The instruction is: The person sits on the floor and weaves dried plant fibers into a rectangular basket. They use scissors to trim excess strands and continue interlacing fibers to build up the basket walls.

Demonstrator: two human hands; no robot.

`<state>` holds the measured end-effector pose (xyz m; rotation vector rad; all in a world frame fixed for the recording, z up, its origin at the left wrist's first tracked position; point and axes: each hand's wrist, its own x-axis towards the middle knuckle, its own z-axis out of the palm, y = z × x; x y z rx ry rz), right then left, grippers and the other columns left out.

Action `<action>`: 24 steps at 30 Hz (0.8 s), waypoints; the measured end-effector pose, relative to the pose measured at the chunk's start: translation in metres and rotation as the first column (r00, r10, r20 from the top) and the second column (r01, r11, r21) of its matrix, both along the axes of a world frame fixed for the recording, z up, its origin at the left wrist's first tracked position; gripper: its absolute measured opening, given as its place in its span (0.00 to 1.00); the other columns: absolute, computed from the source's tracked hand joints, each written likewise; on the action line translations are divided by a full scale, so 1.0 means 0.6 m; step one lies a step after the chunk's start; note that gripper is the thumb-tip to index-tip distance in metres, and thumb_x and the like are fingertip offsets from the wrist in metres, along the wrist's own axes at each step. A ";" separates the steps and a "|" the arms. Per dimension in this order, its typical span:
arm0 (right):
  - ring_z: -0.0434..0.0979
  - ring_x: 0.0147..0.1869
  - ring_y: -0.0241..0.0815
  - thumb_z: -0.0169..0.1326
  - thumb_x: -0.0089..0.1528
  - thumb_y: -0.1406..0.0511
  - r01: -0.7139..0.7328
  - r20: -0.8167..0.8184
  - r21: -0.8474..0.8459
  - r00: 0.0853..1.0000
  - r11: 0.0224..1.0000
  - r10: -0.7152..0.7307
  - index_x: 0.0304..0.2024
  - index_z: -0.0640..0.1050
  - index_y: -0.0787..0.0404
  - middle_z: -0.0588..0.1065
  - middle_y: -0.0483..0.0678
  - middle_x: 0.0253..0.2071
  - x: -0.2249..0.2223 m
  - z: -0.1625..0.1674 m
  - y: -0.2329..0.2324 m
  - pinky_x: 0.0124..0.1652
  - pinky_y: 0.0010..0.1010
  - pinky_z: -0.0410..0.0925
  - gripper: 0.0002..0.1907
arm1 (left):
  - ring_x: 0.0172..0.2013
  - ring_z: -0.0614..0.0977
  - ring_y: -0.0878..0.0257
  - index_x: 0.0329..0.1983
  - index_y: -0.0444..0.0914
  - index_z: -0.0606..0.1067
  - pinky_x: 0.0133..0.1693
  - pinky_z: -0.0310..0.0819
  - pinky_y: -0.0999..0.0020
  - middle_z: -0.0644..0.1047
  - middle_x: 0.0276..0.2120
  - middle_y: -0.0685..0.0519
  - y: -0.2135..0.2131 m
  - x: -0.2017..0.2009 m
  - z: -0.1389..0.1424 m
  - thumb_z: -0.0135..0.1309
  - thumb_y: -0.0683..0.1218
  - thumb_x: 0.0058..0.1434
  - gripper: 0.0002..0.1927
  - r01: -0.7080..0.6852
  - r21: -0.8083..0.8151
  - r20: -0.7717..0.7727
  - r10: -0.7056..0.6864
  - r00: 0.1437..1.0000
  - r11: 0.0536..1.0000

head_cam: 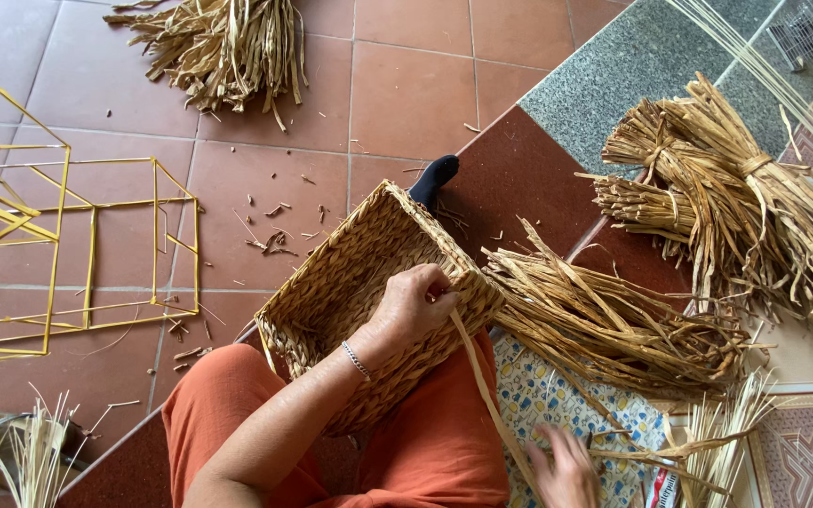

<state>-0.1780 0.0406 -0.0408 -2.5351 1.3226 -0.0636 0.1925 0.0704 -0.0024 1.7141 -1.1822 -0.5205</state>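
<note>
- Two hands are at work on one woven basket (359, 282), which is propped on the lap, over orange trousers (425, 442), with its open side turned away from the person.
- The left hand (416, 303) is closed over the basket's near rim; a flat pale strand (482, 386) is pinched under its fingers (439, 287) at the corner.
- From that pinch the strand runs down and outward to the right hand (566, 470), which is blurred. Its fingers look spread, and whether the strand is actually clasped there cannot be told.
- Slack is judged the first risk: if the lower end is not held, tension below the pinch could be lost and the rim weave loosened.
- A dry strand bent sharply just past the pinch could crack or split at the rim's edge.
- The basket is steadied mainly by the left hand and the thigh; a hard pull toward the right hand could tip it off the lap.
- Loose dried fibre (613, 320) lies just beyond the right side of the grip, touching the basket's corner, so stray pieces could be snagged by the moving strand.
- Tied bundles (726, 188) and the yellow wire frames (68, 245) lie well apart from both hands.
</note>
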 end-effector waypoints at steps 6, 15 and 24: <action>0.77 0.60 0.51 0.48 0.70 0.60 -0.208 0.611 0.077 0.783 0.975 0.119 0.58 0.76 0.66 0.76 0.58 0.56 0.218 0.030 -0.026 0.54 0.37 0.75 0.19 | 0.33 0.80 0.58 0.36 0.35 0.78 0.36 0.78 0.62 0.79 0.31 0.49 0.023 -0.007 -0.022 0.58 0.42 0.63 0.05 -0.026 -0.172 0.316 0.080 0.946 0.985; 0.73 0.25 0.33 0.58 0.64 0.57 -0.184 0.560 0.072 0.821 0.980 0.112 0.29 0.79 0.59 0.75 0.42 0.21 0.262 0.033 -0.030 0.21 0.26 0.67 0.14 | 0.39 0.75 0.51 0.43 0.35 0.71 0.43 0.74 0.59 0.73 0.35 0.46 0.044 -0.036 -0.026 0.52 0.37 0.62 0.07 -0.005 -0.084 0.461 0.043 0.886 0.996; 0.63 0.15 0.27 0.57 0.66 0.60 -0.171 0.642 0.297 0.764 0.940 -0.063 0.31 0.79 0.60 0.68 0.38 0.13 0.236 0.013 0.013 0.15 0.22 0.56 0.12 | 0.40 0.75 0.50 0.45 0.35 0.71 0.43 0.75 0.60 0.73 0.37 0.46 0.042 -0.035 -0.042 0.53 0.38 0.62 0.09 0.029 -0.083 0.410 0.008 0.912 0.996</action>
